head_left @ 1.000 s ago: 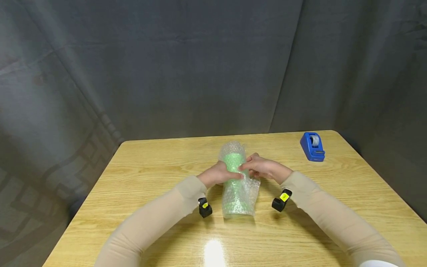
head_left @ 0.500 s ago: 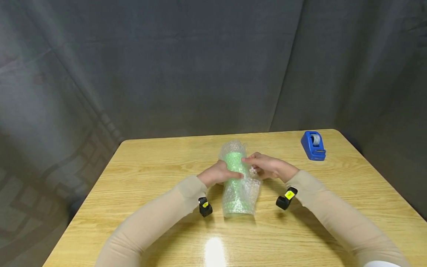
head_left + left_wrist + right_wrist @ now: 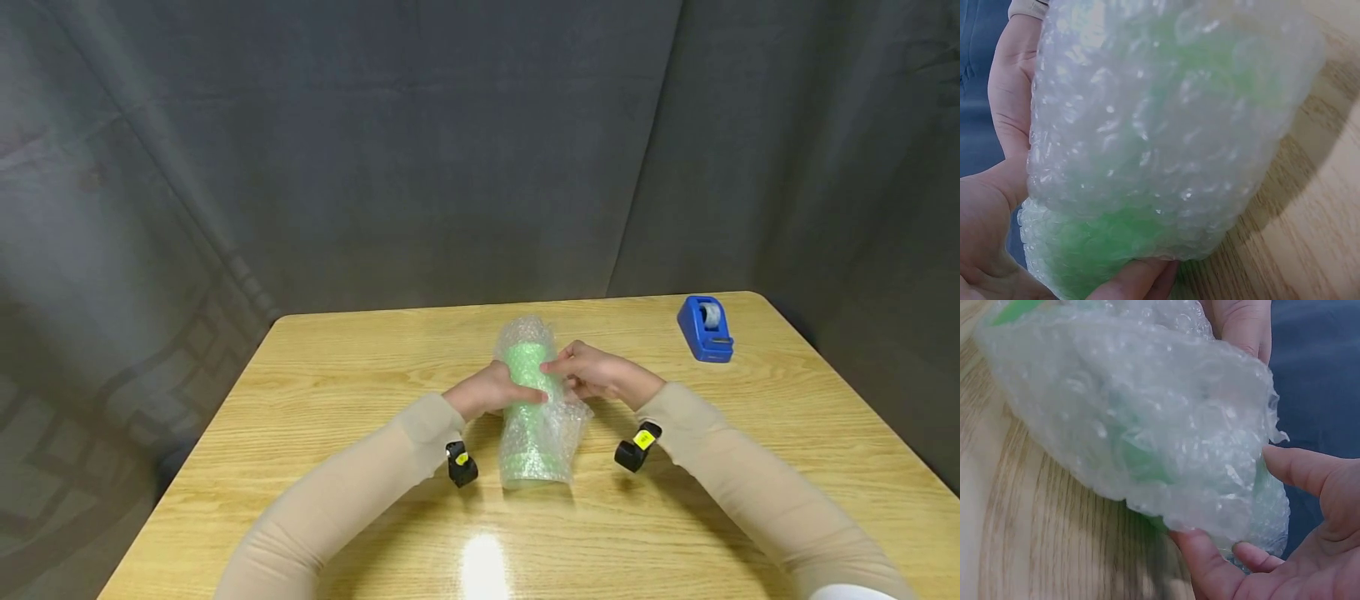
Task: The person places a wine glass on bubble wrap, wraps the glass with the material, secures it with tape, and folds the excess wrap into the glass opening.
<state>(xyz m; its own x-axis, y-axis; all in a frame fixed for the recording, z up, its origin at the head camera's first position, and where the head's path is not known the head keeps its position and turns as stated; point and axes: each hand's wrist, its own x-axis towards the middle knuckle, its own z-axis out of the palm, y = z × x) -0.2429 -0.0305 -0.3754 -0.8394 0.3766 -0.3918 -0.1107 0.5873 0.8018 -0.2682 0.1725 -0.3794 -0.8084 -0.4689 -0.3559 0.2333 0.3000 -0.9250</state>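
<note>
A green cylinder (image 3: 527,361) lies lengthwise on the table inside clear bubble wrap (image 3: 534,454). My left hand (image 3: 492,390) grips the roll from its left side, thumb across the top and fingers curled down the far side. On the right, my right hand (image 3: 597,372) pinches the wrap's loose edge between thumb and fingers, close against the roll. In the right wrist view the thumb (image 3: 1300,467) presses the upper side of the bubble wrap (image 3: 1179,412) while fingertips tuck beneath its lower edge. A loose flap of wrap sticks out below the right hand.
A blue tape dispenser (image 3: 705,330) with a roll of clear tape stands at the back right of the wooden table (image 3: 375,358). A dark grey curtain (image 3: 450,167) hangs behind the table. Each forearm wears a black wrist camera.
My right hand drew slightly right off the roll, then came back a little toward it. The wrap's loose flap shifted slightly to the right. My left hand stayed in place.
</note>
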